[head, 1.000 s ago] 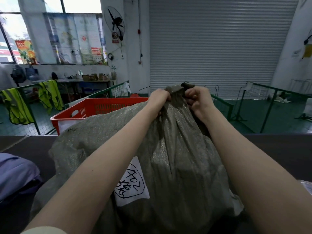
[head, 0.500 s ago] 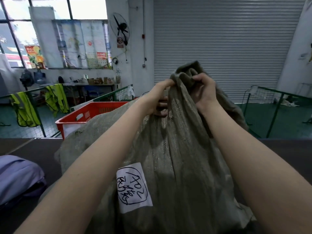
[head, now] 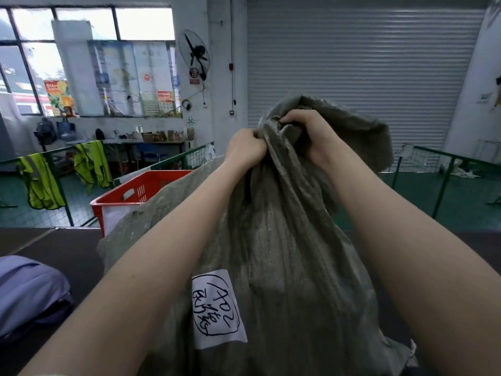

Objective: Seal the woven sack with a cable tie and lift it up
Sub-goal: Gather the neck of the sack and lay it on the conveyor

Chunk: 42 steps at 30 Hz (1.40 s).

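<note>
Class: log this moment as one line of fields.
left hand: gripping sack neck | right hand: gripping sack neck | woven sack: mouth bunched | cable tie: not visible

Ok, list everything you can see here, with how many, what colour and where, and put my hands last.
Woven sack: one, grey-green, centre foreground, its neck bunched up.
Paper label: one, white with black handwriting, on the sack's front.
Crate: one, red, behind the sack to the left.
Hi-vis vests: two, yellow-green, hung on the green railing at left.
Bundle: one, pale purple, lower left edge.
Wall fan: one, black, high on the white wall.
Roller shutter: one, grey, back wall.
Cable tie: none visible.
Left hand: closed on the sack's neck.
Right hand: closed on the neck, slightly higher.
</note>
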Tool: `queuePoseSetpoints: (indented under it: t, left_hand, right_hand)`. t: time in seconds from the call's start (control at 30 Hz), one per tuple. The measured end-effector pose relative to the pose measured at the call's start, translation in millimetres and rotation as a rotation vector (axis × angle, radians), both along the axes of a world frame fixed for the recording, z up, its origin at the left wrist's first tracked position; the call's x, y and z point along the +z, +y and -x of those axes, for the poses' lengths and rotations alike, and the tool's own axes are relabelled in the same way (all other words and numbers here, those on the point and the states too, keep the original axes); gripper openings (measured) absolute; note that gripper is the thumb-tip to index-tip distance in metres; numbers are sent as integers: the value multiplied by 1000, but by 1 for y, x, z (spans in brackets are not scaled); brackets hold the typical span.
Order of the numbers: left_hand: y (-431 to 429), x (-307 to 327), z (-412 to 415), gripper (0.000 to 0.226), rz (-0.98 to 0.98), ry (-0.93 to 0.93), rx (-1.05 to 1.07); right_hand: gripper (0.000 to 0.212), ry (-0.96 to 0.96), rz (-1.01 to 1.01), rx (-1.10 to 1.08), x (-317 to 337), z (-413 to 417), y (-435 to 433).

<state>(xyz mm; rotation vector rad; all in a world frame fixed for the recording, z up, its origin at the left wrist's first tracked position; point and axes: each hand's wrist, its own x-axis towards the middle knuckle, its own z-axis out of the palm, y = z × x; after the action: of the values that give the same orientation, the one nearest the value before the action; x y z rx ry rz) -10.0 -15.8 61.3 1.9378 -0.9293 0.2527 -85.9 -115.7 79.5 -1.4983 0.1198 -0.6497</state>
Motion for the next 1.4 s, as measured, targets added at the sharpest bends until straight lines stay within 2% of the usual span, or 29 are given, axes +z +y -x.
queuePoseSetpoints:
  t: [0.07,0.2,0.3,0.4,0.43,0.5,0.6,0.67,0.77,0.83,0.9,0.93,1.0,1.07,1.13,1.33,1.4]
  left_hand:
    - [1,2,-5,12,20,46,2]
    - [-1,1,-13,13,203,380,-61]
    - [-8,3,-10,7,319,568,-132]
    - [-16,8,-2,16,356,519,-186]
    - [-18,10,1,9,341,474,-210]
    - [-16,13,9,14,269,390,-292]
    - [-8,17,15,12,88,333,-428]
    - [1,21,11,9,68,337,-429]
    - [12,22,-9,35,90,146,-135]
    - [23,16,-19,44,-76,-20,64]
    - [31,9,-21,60,-376,56,67]
    - [37,6,-18,66,-495,199,-6]
    - [45,0,-12,66,-576,478,-185]
    - [44,-7,-18,63,-539,516,-211]
    - [38,-11,-28,57,-465,406,-101]
    - [25,-6,-36,17,47,295,-5]
    - [20,-3,-35,14,195,266,-11]
  right_hand:
    - [14,78,71,56,-5,10,-3]
    - [34,340,217,230,-17,33,-12]
    - [28,421,349,189,-31,32,-10]
    - [30,403,322,136,-43,23,2]
    - [27,411,297,120,-47,19,7]
    - [22,422,247,87,-53,12,13]
    - [36,384,208,-1,-64,4,14]
    - [27,295,162,-106,-68,2,12]
    - [12,277,10,-182,-72,-1,10]
    - [6,293,-152,-96,-71,-3,10]
    - [11,267,-234,5,-70,-7,8]
    - [14,252,-239,37,-69,-8,8]
    - [24,240,-211,70,-68,-9,7]
    - [25,264,-188,83,-67,-10,8]
    - [18,313,-141,93,-66,-10,9]
    - [16,416,-57,168,-62,-4,10]
    - [18,421,-60,242,-63,-1,9]
